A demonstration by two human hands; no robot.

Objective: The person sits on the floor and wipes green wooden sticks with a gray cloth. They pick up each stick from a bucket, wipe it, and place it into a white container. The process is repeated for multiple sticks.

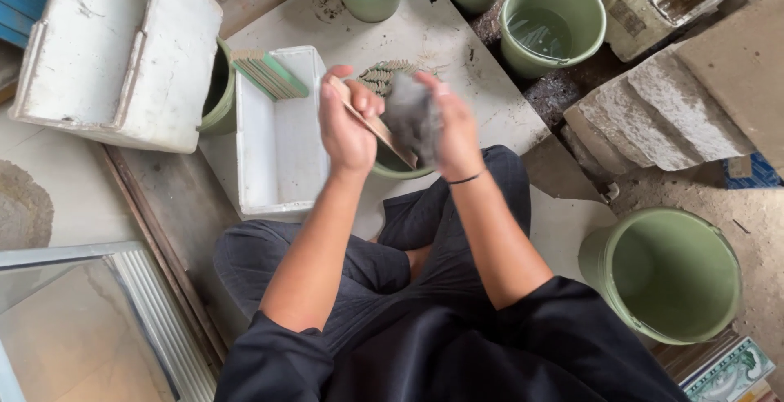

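Over green bowl (398, 167) — flat wooden strip (377, 127), fuzzy grey pad (411, 116).

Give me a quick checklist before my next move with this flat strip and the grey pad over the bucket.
1. Left hand grip on the thin flat tan wooden strip: ok, fingers closed around it.
2. Right hand grip on the grey fibrous scrubbing pad: ok, pressed against the strip.
3. Small green bucket under the hands: ok, directly below.
4. White foam box holding the stack of green-edged strips: ok, beside the left hand.
5. Strip surface condition: cannot tell, blurred.
6. Water in the round green plastic bucket beyond: ok, some visible.
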